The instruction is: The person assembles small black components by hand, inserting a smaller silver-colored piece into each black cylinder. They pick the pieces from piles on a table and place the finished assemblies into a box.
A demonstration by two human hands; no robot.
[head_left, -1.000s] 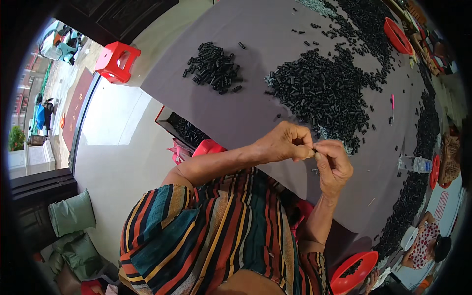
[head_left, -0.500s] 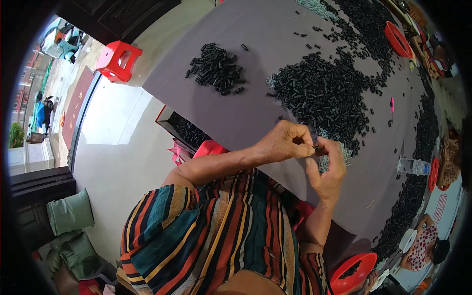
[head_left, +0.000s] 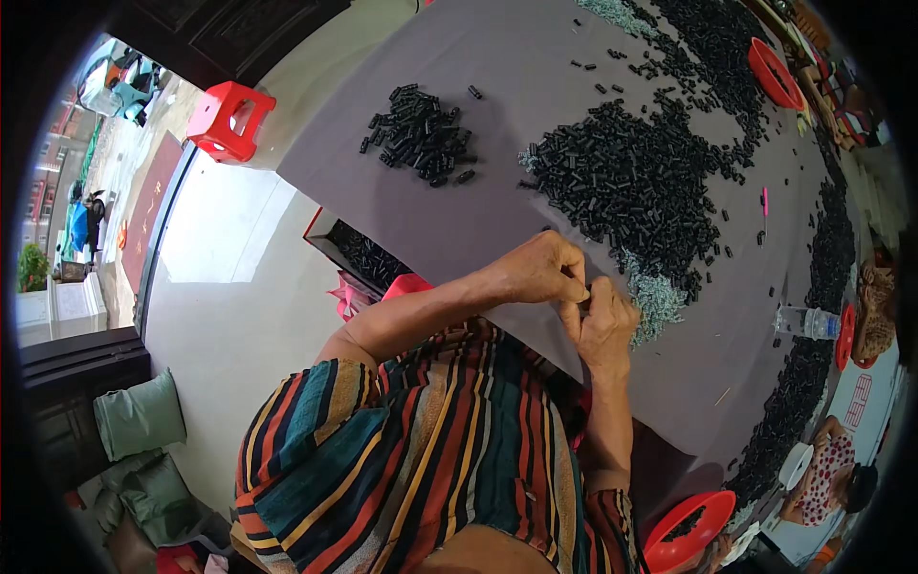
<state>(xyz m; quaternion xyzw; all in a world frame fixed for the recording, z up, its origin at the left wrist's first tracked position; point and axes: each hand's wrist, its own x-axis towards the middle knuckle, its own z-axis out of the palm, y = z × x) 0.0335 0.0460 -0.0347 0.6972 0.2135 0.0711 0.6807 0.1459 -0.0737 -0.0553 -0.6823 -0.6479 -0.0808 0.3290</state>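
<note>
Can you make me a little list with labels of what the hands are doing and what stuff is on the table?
Left hand: fingertips pinched against the right hand; the piece between them is too small to tell
Right hand: fingertips meeting the left hand
Table: grey flat tabletop
Nearest heap: large pile of small black plastic tubes
Beside hands: small heap of tiny grey-green bits
Further off: smaller pile of black tubes
Floor: red plastic stool
</note>
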